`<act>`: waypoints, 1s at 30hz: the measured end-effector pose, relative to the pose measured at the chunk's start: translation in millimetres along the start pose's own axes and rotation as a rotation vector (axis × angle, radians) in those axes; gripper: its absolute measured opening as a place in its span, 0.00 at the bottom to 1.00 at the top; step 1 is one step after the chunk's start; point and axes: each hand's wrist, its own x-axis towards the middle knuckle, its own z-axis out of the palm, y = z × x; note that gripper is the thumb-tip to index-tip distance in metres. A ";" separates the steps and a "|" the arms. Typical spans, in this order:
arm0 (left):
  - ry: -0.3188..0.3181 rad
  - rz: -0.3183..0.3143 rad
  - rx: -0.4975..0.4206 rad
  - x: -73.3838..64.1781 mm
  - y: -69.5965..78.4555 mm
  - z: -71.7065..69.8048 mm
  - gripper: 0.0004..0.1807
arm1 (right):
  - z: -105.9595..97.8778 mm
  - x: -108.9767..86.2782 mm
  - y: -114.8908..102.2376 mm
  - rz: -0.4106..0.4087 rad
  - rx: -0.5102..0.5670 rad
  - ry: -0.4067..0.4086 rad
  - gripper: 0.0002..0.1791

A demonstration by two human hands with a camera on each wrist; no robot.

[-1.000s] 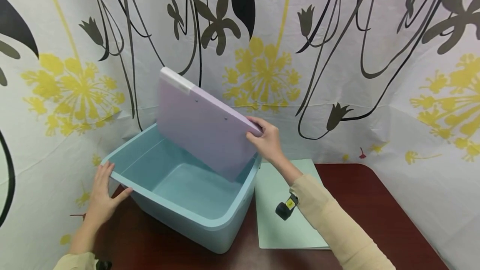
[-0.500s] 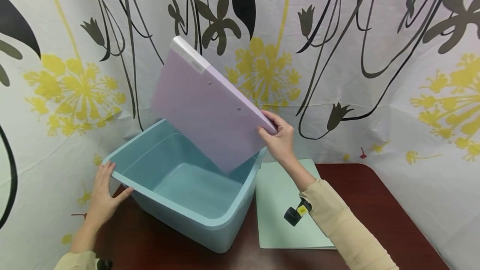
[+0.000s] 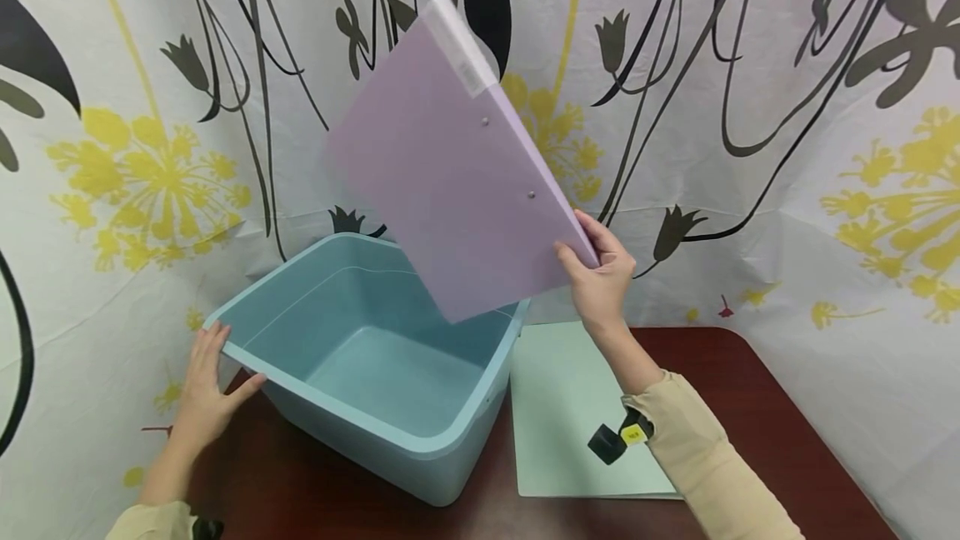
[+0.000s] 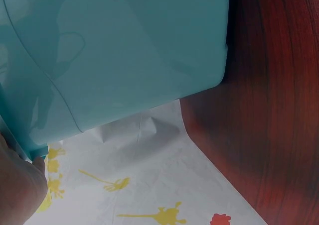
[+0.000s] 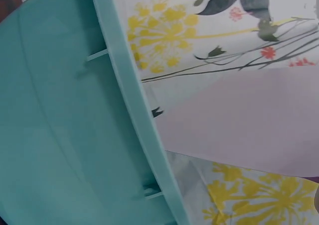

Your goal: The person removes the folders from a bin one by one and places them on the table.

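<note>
Floral-print curtain (image 3: 757, 57), dark reddish table (image 3: 757, 407)

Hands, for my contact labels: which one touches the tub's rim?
The left hand, resting on the rim of the blue tub; the right hand grips the purple folder instead.

Beige sleeves (image 3: 720, 461) at lower left and lower right; by the right cuff (image 3: 654, 394), a black camera (image 3: 607, 444), yellow label (image 3: 633, 434).
</note>
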 end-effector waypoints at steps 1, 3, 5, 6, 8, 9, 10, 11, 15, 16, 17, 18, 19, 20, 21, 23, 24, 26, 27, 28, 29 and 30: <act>0.000 0.000 0.003 0.3 0.5 -0.3 0.45 | -1.8 1.2 -1.2 0.003 0.013 0.015 0.22; 0.000 -0.001 0.008 0.5 1.0 -0.4 0.46 | -5.6 3.1 -5.3 0.012 0.040 0.040 0.22; -0.001 -0.001 0.013 0.7 0.9 -0.5 0.46 | -9.7 4.7 -9.5 0.023 0.068 0.061 0.23; -0.001 -0.001 0.014 0.6 0.6 -0.6 0.46 | -11.8 5.2 -11.6 0.027 0.076 0.072 0.23; -0.001 0.001 0.014 0.4 -0.3 -0.5 0.46 | -16.3 6.4 -15.3 0.030 0.087 0.091 0.23; 0.000 0.002 0.013 0.4 -1.2 -0.4 0.46 | -18.4 7.0 -17.1 0.026 0.094 0.102 0.23; 0.001 0.003 0.013 0.6 -1.3 -0.7 0.46 | -20.7 7.8 -18.8 0.026 0.100 0.115 0.23; 0.002 0.004 0.011 0.8 -1.4 -0.8 0.46 | -22.9 8.7 -20.3 0.025 0.107 0.128 0.23; 0.005 0.009 0.005 1.0 -1.9 -0.7 0.46 | -32.7 13.7 -24.5 0.002 0.134 0.169 0.22; 0.006 0.010 0.005 1.0 -1.7 -0.7 0.46 | -35.4 15.1 -25.2 -0.007 0.134 0.177 0.22; 0.006 0.011 0.004 1.0 -1.6 -0.6 0.46 | -38.1 16.2 -25.9 -0.016 0.134 0.184 0.22; 0.006 0.012 0.004 1.0 -1.4 -0.7 0.46 | -40.9 17.1 -26.4 -0.024 0.134 0.192 0.22; 0.008 0.012 0.004 1.0 -1.3 -0.7 0.46 | -43.3 17.8 -27.1 -0.026 0.147 0.203 0.22; 0.009 0.013 0.005 0.9 -1.0 -0.7 0.46 | -46.0 18.4 -27.3 -0.038 0.140 0.208 0.22; 0.008 0.014 0.004 0.9 -0.7 -0.6 0.46 | -48.7 18.9 -27.6 -0.042 0.147 0.215 0.22; 0.007 0.014 0.004 0.8 -0.3 -0.6 0.46 | -54.2 19.4 -28.5 -0.052 0.156 0.226 0.22; 0.007 0.013 0.006 0.8 -0.1 -0.6 0.46 | -57.2 19.6 -28.8 -0.054 0.166 0.232 0.22; 0.005 0.010 0.006 0.6 0.3 -0.7 0.46 | -63.9 20.3 -29.3 -0.068 0.166 0.242 0.22; 0.005 0.008 0.006 0.5 0.6 -0.8 0.46 | -67.6 20.6 -29.6 -0.070 0.175 0.249 0.22; 0.004 0.007 0.007 0.5 0.7 -0.9 0.46 | -71.2 20.9 -30.1 -0.073 0.189 0.259 0.21; 0.003 0.006 0.008 0.6 0.8 -1.0 0.46 | -75.0 21.4 -30.4 -0.076 0.194 0.271 0.21; 0.004 0.006 0.008 0.6 1.0 -1.1 0.46 | -78.9 21.8 -30.8 -0.079 0.199 0.282 0.21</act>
